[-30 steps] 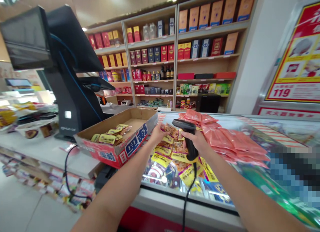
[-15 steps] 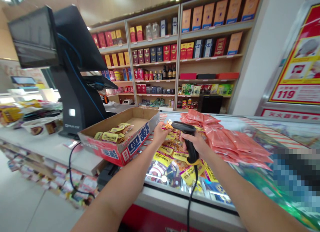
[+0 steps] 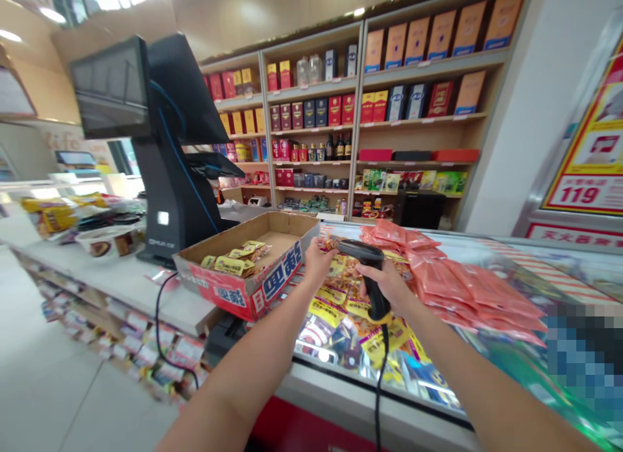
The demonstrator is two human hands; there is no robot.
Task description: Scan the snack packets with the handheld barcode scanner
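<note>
My right hand (image 3: 388, 280) is wrapped round the grip of a black barcode scanner (image 3: 374, 277), whose head points left and whose cord hangs down over the counter's front. Just left of the scanner head, the fingers of my left hand (image 3: 318, 261) pinch a small snack packet (image 3: 331, 242), partly hidden by them. Beneath both hands, yellow-labelled snack packets (image 3: 327, 311) lie spread on the glass counter. An open cardboard box (image 3: 228, 290) stands to the left of my left hand, with several similar packets (image 3: 238, 259) inside.
Orange-red packets (image 3: 455, 280) are heaped right of the scanner. A black checkout terminal (image 3: 170, 147) stands behind the box, its cable (image 3: 158, 322) looping off the counter edge. Boxed goods and bottles fill the wall shelves (image 3: 311, 131). Green plastic (image 3: 530, 380) lies at the lower right.
The whole view has shifted, so things appear slightly further right and lower. Both hands keep their holds; the scanner head and the pinched packet remain close together.
</note>
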